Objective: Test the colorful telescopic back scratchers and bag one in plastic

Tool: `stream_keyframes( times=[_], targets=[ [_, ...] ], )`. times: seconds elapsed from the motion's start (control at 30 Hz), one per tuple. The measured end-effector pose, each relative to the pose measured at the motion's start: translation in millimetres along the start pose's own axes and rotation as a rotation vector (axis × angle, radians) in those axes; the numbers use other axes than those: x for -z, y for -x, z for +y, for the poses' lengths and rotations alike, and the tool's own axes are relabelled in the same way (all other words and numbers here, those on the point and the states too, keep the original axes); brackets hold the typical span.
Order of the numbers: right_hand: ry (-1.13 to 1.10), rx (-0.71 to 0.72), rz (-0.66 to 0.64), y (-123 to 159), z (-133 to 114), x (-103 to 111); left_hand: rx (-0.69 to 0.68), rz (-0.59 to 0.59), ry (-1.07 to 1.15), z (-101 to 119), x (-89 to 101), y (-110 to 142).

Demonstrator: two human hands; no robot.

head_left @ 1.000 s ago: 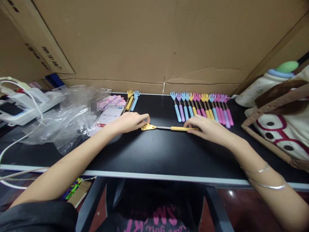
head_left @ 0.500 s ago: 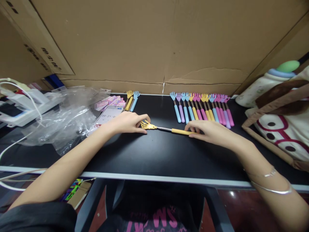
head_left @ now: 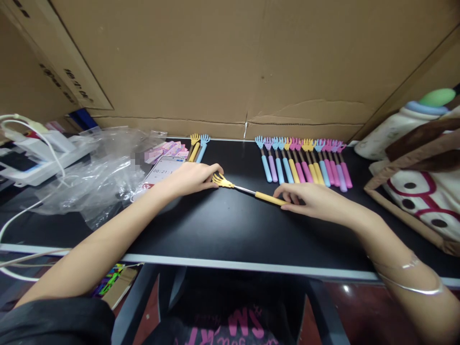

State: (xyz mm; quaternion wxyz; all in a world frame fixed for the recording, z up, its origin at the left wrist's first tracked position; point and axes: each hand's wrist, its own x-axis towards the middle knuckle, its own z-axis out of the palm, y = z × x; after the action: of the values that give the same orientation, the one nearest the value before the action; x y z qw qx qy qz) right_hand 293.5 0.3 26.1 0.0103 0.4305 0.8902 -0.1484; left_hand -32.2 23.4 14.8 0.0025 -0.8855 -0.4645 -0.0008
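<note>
A yellow back scratcher (head_left: pixel 269 198) with a claw head and a thin metal rod lies slantwise between my two hands, low over the black tabletop. The thumb and fingers of my left hand (head_left: pixel 194 178) pinch the claw's tips. At the other end my right hand (head_left: pixel 311 199) grips the yellow handle between thumb and fingers. Behind my right hand, a row of back scratchers (head_left: pixel 293 170) in blue, purple, yellow and pink lies with claws toward the cardboard wall. A smaller group with yellow and blue back scratchers (head_left: pixel 202 149) lies beyond my left hand.
A phone (head_left: pixel 166 165) showing a timer lies partly behind my left forearm. Clear plastic bags (head_left: pixel 108 172), pink wrappers (head_left: pixel 163 152) and a white power strip with cables (head_left: pixel 46 155) are on the left. A bottle (head_left: pixel 391 129) and a fabric bag (head_left: pixel 427 191) stand at right.
The back scratcher has tilted: its handle end has come slightly nearer me and its claw end slightly farther off. Both hands keep hold of it. The view has shifted a little.
</note>
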Motion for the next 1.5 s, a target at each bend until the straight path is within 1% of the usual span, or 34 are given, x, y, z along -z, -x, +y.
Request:
stream_keyframes(
  times=[0.07,0.23,0.3,0.37,0.43,0.5,0.6,0.67,0.73,0.93,1.0,1.07,1.2,1.27,1.5],
  targets=[
    [0.025,0.002,0.012,-0.4,-1.3,-0.5,0.001,0.029,-0.008,1.5,-2.1,-0.2],
    [0.098,0.031,0.076,-1.4,-8.7,-3.7,0.081,0.155,-0.081,9.7,-5.9,-1.0],
    [0.128,0.047,0.103,-2.2,-12.2,-6.4,0.079,0.197,-0.082,12.6,-6.6,-1.4],
    [0.155,0.054,0.134,-3.6,-15.3,-10.1,0.050,0.229,-0.073,15.0,-7.8,-1.8],
    [0.168,0.058,0.162,-6.0,-18.4,-14.5,-0.007,0.245,-0.055,17.5,-10.2,-2.3],
    [0.161,0.056,0.191,-9.1,-21.6,-18.8,-0.069,0.248,-0.048,20.5,-13.7,-2.8],
    [0.127,0.040,0.212,-13.7,-26.4,-23.2,-0.118,0.241,-0.064,24.5,-18.8,-3.4],
    [0.095,0.047,0.194,-15.3,-28.7,-23.5,-0.128,0.238,-0.066,25.8,-20.3,-3.2],
    [0.062,0.084,0.162,-15.1,-29.7,-21.3,-0.134,0.230,-0.061,26.0,-19.8,-2.4],
    [0.034,0.229,0.003,-11.4,-27.9,-6.4,-0.164,0.208,-0.065,26.3,-14.3,0.6],
    [0.051,0.247,-0.002,-13.7,-27.5,-4.4,-0.165,0.203,-0.070,26.5,-13.7,0.8],
    [0.101,0.271,0.045,-19.0,-27.2,-5.8,-0.169,0.202,-0.075,26.5,-13.8,0.6],
    [0.260,0.316,0.225,-35.5,-24.9,-14.0,-0.185,0.214,-0.084,26.6,-15.2,-0.2],
    [0.331,0.315,0.281,-44.0,-22.7,-16.8,-0.188,0.218,-0.092,26.9,-16.1,-0.6],
    [0.474,0.337,0.356,-64.1,-14.9,-14.7,-0.193,0.228,-0.099,27.2,-17.5,-1.0]
  ],
)
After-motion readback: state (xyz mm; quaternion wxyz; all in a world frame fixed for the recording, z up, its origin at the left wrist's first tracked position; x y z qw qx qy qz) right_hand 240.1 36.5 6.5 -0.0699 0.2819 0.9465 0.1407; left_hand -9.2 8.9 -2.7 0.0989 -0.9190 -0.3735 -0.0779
